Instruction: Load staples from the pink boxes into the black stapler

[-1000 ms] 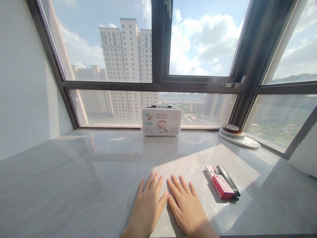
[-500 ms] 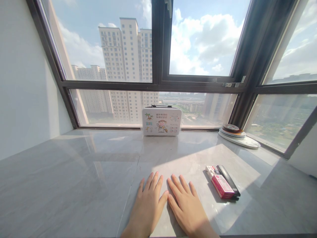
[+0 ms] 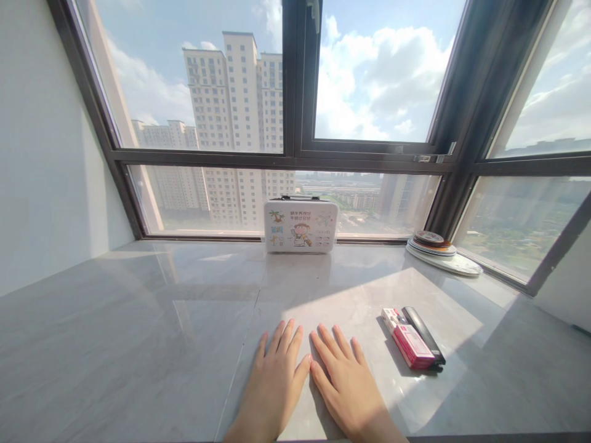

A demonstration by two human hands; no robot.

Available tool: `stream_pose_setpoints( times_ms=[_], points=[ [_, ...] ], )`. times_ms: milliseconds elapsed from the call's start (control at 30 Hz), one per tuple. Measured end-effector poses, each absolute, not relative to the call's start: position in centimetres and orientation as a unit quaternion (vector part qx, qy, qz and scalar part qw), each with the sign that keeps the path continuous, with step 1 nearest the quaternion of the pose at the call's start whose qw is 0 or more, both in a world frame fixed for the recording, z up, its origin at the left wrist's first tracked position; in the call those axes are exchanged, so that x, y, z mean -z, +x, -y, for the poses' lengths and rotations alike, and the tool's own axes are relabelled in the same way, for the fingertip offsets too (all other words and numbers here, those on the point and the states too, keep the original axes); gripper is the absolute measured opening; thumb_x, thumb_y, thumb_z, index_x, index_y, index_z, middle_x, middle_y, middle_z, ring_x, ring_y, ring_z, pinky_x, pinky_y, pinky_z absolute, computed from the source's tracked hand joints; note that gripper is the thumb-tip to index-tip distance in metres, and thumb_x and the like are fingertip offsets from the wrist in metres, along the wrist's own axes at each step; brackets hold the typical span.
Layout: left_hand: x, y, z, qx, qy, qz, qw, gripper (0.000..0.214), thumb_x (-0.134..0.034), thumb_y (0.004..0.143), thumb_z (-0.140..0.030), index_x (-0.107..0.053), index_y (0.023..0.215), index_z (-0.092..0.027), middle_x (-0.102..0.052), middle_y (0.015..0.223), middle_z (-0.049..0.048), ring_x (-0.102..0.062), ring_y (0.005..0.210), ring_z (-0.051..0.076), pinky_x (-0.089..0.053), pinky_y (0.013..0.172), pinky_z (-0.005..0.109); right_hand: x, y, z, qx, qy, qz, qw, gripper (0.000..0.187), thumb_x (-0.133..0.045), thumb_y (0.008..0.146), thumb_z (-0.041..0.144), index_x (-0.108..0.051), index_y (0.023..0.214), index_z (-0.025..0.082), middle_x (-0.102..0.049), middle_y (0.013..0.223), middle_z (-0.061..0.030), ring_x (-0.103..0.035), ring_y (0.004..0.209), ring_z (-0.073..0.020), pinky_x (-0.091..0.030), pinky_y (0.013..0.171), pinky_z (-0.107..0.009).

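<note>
My left hand (image 3: pixel 273 383) lies flat, palm down, on the grey marbled sill (image 3: pixel 138 344), fingers stretched out. Beside it my right hand (image 3: pixel 347 383) rests the same way, and the two thumb tips touch or nearly touch. Neither hand holds anything. To the right of my right hand lie a black stapler (image 3: pixel 425 337) and, against its left side, a pink-and-white small box (image 3: pixel 414 347). Another small white box (image 3: pixel 391 318) sits at the far end of the pink one.
A white case (image 3: pixel 301 227) with cartoon prints and a dark handle stands upright against the window frame (image 3: pixel 286 161). Several stacked plates (image 3: pixel 443 258) lie in the far right corner. A wall (image 3: pixel 41 154) bounds the left side. Sunlight falls across the right half of the sill.
</note>
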State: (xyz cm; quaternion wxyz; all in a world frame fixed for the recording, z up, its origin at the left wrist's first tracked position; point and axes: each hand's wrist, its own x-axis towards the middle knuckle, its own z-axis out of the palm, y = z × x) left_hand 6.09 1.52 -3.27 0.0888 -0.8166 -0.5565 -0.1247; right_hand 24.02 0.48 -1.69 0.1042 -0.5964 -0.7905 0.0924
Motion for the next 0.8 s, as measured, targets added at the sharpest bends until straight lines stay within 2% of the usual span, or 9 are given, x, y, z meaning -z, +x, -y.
stream_pose_setpoints(
  times_ms=[500, 800],
  points=[
    [3.50, 6.13, -1.43, 0.137, -0.813, 0.555, 0.111, 0.048, -0.045, 0.105, -0.037, -0.052, 0.152, -0.031, -0.043, 0.162, 0.0073, -0.037, 0.152, 0.031, -0.040, 0.119, 0.058, 1.49, 23.87, -0.32, -0.087, -0.599, 0.790, 0.097, 0.059, -0.023, 0.110, 0.054, -0.031, 0.164, 0.034, -0.017, 0.170, 0.0066, -0.012, 0.159, -0.0310, -0.015, 0.127, -0.061],
    [3.24, 6.14, -1.39, 0.140, -0.814, 0.556, 0.094, 0.048, -0.045, 0.105, -0.035, -0.052, 0.152, -0.029, -0.042, 0.163, 0.0091, -0.037, 0.152, 0.033, -0.040, 0.118, 0.061, 1.59, 23.85, -0.33, -0.083, -0.598, 0.791, 0.095, 0.059, -0.023, 0.110, 0.053, -0.031, 0.164, 0.034, -0.017, 0.169, 0.0069, -0.012, 0.159, -0.0306, -0.015, 0.127, -0.061]
  ],
)
